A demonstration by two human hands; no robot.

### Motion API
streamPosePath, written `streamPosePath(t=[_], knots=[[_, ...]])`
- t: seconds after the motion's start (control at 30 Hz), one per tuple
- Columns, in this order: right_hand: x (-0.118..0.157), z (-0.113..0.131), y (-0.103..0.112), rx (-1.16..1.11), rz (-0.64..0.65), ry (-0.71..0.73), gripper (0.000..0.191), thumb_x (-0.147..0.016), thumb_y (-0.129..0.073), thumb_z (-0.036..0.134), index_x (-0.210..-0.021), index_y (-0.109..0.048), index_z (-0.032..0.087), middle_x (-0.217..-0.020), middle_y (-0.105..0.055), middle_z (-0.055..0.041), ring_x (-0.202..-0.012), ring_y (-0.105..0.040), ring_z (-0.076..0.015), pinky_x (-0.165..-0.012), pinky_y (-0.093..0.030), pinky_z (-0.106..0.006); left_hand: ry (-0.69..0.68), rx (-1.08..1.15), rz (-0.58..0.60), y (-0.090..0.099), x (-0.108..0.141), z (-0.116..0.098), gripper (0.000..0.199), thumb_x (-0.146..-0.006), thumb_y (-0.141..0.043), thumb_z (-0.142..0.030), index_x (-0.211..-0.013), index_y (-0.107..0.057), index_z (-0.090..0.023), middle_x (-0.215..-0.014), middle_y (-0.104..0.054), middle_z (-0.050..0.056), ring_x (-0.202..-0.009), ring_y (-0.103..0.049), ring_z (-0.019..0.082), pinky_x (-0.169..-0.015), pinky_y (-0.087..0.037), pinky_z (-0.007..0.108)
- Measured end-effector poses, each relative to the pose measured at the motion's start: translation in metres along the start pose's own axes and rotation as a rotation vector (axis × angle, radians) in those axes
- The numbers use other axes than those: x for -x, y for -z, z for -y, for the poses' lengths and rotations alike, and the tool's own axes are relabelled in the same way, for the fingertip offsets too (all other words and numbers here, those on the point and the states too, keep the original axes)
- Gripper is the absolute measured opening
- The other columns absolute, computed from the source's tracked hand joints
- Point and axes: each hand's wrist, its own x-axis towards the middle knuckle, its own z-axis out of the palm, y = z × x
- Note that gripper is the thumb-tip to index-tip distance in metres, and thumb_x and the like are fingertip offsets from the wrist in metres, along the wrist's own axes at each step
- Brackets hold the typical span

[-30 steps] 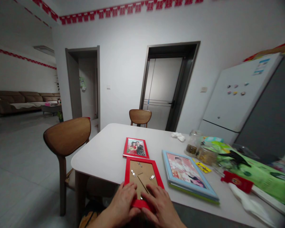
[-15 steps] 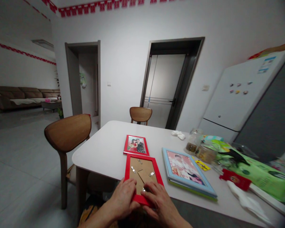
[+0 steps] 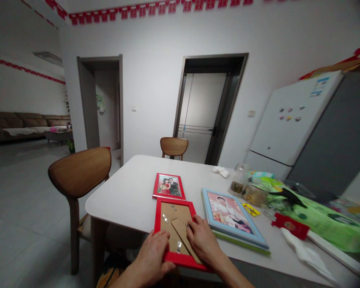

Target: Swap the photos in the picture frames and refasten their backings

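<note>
A red picture frame [image 3: 158,214] lies back side up at the table's near edge, its brown backing board [image 3: 168,232] showing metal clips and a thin stand leg. My left hand [image 3: 153,254] grips its lower left corner, thumb on the near edge and fingers on the left side. My right hand [image 3: 202,240] rests on the right side, its bent fingertips at the right-hand clip, which they partly cover. Just beyond lies a second red frame [image 3: 169,187] with a photo of a couple, face up. To the right, a light blue frame [image 3: 234,216] with a photo sits on a green-edged one.
On the table's right are glass jars [image 3: 240,180], a yellow packet [image 3: 251,209], a red packet [image 3: 291,226], a green bag [image 3: 327,224] and white tissue [image 3: 306,254]. Wooden chairs stand left [image 3: 81,172] and beyond the table [image 3: 174,147].
My right hand has moved up from the near clip to the right-hand clip, uncovering the near one. My left hand still holds the lower left corner. The view has shifted slightly.
</note>
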Motion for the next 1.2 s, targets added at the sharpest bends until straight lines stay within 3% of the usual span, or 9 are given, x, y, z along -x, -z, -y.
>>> streamPosePath(t=[0.3, 0.5, 0.67, 0.87, 1.2], knots=[[0.003, 0.001, 0.000, -0.016, 0.003, -0.030, 0.030, -0.078, -0.033, 0.024, -0.076, -0.062, 0.015, -0.094, -0.056, -0.0114, -0.086, -0.047, -0.0202, -0.078, -0.032, -0.030, -0.017, -0.014, 0.010, 0.001, 0.000, 0.003, 0.063, -0.061, -0.063, -0.035, -0.117, -0.043, -0.015, -0.124, -0.044, 0.008, -0.114, -0.036, 0.020, -0.099, -0.021, 0.030], [-0.014, 0.034, -0.006, -0.168, 0.035, 0.114, 0.031, -0.080, -0.033, 0.023, -0.095, -0.060, 0.021, -0.099, -0.057, -0.0072, -0.092, -0.047, -0.0179, -0.078, -0.032, -0.027, -0.011, -0.003, 0.006, -0.002, 0.001, 0.005, 0.065, -0.062, -0.062, -0.034, -0.119, -0.039, -0.015, -0.124, -0.043, 0.008, -0.114, -0.036, 0.021, -0.100, -0.019, 0.031], [-0.029, 0.053, -0.017, -0.182, 0.092, 0.188, 0.030, -0.081, -0.034, 0.024, -0.081, -0.064, 0.022, -0.090, -0.059, -0.0056, -0.087, -0.048, -0.0171, -0.074, -0.033, -0.026, -0.065, 0.040, -0.008, 0.001, 0.000, 0.001, 0.055, -0.063, -0.060, -0.031, -0.113, -0.041, -0.020, -0.118, -0.048, 0.004, -0.110, -0.040, 0.021, -0.099, -0.020, 0.032], [-0.028, 0.053, -0.023, -0.186, 0.100, 0.209, 0.030, -0.080, -0.035, 0.021, -0.096, -0.060, 0.026, -0.099, -0.061, -0.0018, -0.093, -0.047, -0.0175, -0.078, -0.031, -0.027, -0.081, 0.070, -0.045, 0.002, 0.001, -0.001, 0.047, -0.062, -0.061, -0.027, -0.105, -0.045, -0.020, -0.110, -0.051, 0.003, -0.103, -0.044, 0.020, -0.098, -0.022, 0.032], [-0.025, 0.058, -0.015, -0.250, 0.137, 0.276, 0.031, -0.081, -0.033, 0.021, -0.092, -0.062, 0.024, -0.100, -0.061, -0.0023, -0.092, -0.048, -0.0165, -0.080, -0.032, -0.029, -0.089, 0.033, -0.064, 0.000, 0.001, 0.002, 0.047, -0.062, -0.063, -0.031, -0.104, -0.047, -0.019, -0.111, -0.052, 0.005, -0.105, -0.043, 0.020, -0.097, -0.025, 0.033]])
